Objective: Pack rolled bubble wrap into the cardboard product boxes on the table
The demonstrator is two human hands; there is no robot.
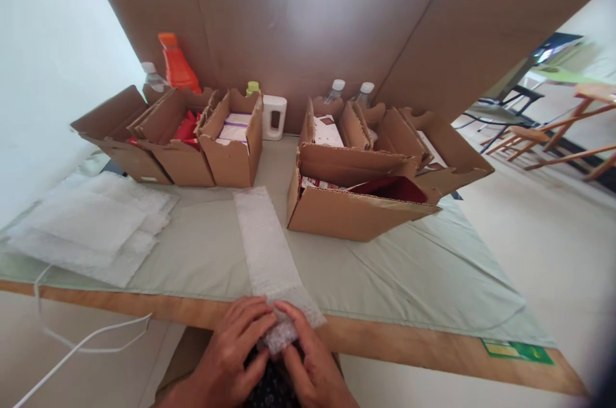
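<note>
A long strip of white bubble wrap [269, 244] runs across the cloth toward me, its near end at the table's front edge. There my left hand [238, 344] and my right hand [308, 357] grip a small bundle [279, 336] of the wrap, fingers curled round it from either side. Whatever may lie inside the bundle is hidden. To the left lies a loose stack of bubble wrap sheets [91, 215].
Cardboard boxes [183, 158] with small packets stand at the back left. More boxes [356, 215] sit at the right. Behind them are an orange bottle [180, 68], a white jug [274, 117] and a cardboard screen [317, 29]. A white cable [81, 344] hangs at the left.
</note>
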